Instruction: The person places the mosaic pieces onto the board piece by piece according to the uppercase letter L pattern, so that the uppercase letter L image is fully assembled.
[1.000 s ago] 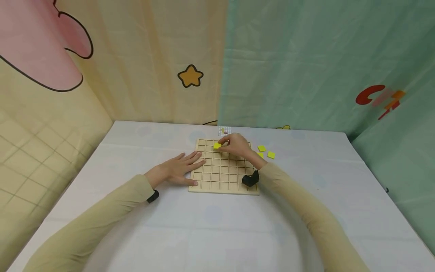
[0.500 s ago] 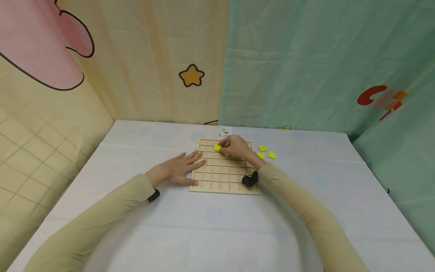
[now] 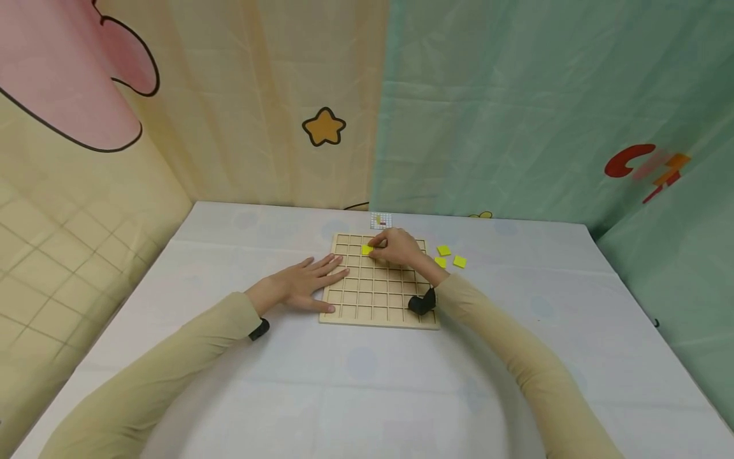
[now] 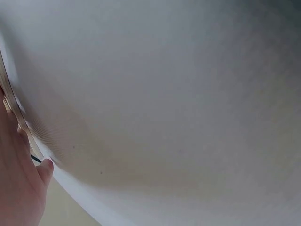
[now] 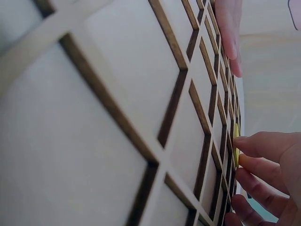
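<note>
Four yellow tiles (image 3: 460,262), one grid board (image 3: 364,298), one card (image 3: 381,220).

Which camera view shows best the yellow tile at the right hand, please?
The head view: the yellow tile shows most of its upper face, beside the right hand. The right wrist view gives only a thin, nearly edge-on sliver; the left wrist view shows none of it.

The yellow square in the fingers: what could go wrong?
The right hand might let the yellow square sit crooked on the ridges of the wooden board. The board might slide if the left hand, resting on its edge, lifts. The right sleeve, close by, could bump the loose squares.
</note>
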Demonstrator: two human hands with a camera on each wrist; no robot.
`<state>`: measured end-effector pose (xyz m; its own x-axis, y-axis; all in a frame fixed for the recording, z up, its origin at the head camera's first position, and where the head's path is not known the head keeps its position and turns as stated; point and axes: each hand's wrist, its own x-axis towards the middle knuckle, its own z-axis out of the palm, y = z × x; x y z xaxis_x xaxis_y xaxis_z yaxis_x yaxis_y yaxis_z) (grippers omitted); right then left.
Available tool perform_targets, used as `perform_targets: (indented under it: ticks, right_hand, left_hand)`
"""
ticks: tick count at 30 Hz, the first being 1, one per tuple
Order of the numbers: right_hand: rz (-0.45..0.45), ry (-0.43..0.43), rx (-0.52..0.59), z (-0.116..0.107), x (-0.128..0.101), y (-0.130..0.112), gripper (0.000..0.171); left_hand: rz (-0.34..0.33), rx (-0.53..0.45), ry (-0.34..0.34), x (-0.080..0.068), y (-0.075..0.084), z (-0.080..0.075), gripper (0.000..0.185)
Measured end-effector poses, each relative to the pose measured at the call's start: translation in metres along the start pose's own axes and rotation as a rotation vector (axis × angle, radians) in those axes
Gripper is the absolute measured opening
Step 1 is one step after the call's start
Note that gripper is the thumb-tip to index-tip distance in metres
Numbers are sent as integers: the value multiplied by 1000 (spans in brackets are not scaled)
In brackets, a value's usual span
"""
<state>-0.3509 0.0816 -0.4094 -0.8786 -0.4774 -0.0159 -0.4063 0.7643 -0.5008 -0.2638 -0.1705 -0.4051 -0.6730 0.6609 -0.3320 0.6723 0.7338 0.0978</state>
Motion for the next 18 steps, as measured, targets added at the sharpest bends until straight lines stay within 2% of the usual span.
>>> perform_targets:
  ticks: [8,18]
  right_hand:
    - [-24,34,18,-4,-11,2,34]
    - [-34,181,49,-24,-36,15,25]
  left_hand:
    - [7,-15,-11,0,3,-2,84]
    - [-2,0,-15,1,-1,0,85]
